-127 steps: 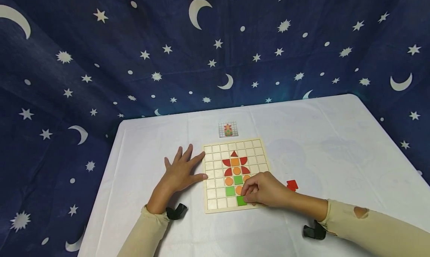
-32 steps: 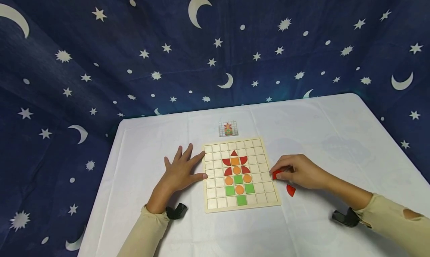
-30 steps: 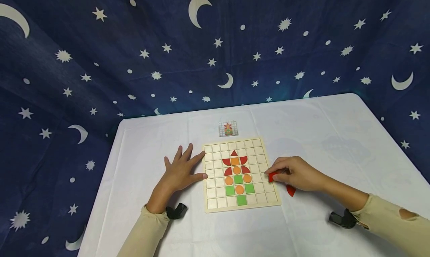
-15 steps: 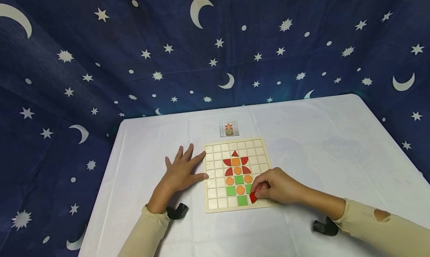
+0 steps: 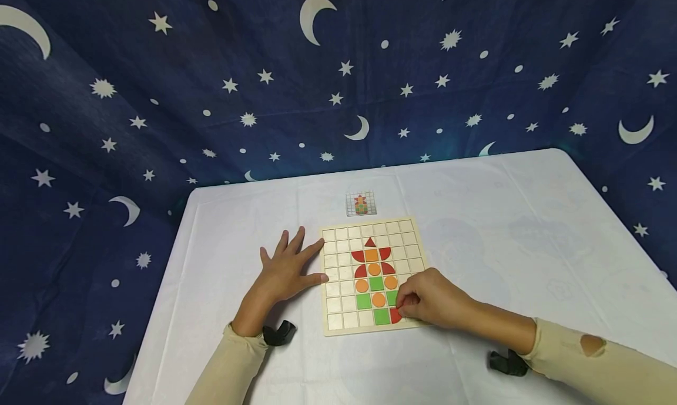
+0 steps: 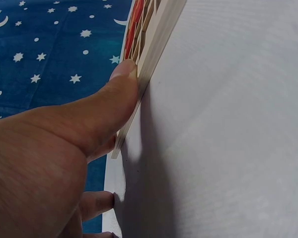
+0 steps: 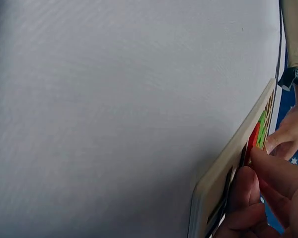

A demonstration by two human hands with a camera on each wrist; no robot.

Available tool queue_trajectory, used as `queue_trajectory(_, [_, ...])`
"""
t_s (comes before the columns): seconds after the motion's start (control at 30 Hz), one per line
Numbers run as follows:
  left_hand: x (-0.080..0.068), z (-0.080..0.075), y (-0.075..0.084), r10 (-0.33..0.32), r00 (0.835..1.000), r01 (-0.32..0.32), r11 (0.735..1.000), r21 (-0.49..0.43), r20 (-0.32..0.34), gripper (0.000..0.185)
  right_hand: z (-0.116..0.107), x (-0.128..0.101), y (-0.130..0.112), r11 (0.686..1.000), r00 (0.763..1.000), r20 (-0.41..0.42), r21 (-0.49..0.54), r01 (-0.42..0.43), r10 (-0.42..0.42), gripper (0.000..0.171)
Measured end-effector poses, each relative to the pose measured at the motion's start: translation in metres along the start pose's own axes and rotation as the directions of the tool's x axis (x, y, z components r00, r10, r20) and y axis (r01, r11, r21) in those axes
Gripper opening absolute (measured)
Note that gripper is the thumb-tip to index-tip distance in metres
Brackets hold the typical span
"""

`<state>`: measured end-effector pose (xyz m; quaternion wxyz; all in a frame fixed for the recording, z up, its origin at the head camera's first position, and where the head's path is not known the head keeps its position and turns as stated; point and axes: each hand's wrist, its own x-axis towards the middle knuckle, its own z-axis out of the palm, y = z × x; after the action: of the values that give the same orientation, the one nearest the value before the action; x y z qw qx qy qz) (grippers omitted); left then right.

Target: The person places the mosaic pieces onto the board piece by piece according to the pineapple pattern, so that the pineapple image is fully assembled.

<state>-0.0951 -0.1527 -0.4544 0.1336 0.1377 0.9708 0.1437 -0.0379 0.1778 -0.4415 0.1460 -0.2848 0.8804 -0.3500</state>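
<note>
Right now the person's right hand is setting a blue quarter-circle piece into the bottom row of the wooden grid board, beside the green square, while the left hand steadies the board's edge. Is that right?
Nearly: the colour is wrong. In the head view, the quarter-circle piece under the right hand is red, not blue. It does sit in the bottom row of the wooden grid board, beside the green square, and the left hand does steady the board's edge.

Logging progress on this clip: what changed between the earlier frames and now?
The right hand picked a red piece off the table, carried it left onto the board, and now pinches it beside the bottom green square. The left hand stayed flat against the board's edge.
</note>
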Motion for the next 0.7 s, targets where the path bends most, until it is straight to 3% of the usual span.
queue_trajectory(0.13, [0.0001,0.0004,0.0003,0.001,1.000,-0.001,1.000,0.002,0.000,0.085,-0.0029,-0.0021,0.0021,0.999,1.000,-0.026,-0.028,0.016,-0.017,0.019])
queue_trajectory(0.43, [-0.0002,0.0006,0.0009,0.004,1.000,-0.004,1.000,0.004,0.001,0.085,-0.0015,-0.0031,0.0049,0.996,0.999,-0.003,-0.081,0.036,-0.037,0.023])
queue_trajectory(0.7, [-0.0002,0.0002,0.0003,0.002,1.000,-0.002,1.000,0.007,0.008,0.085,0.0001,-0.0011,0.0047,0.998,1.000,-0.010,-0.063,0.025,-0.026,0.026])
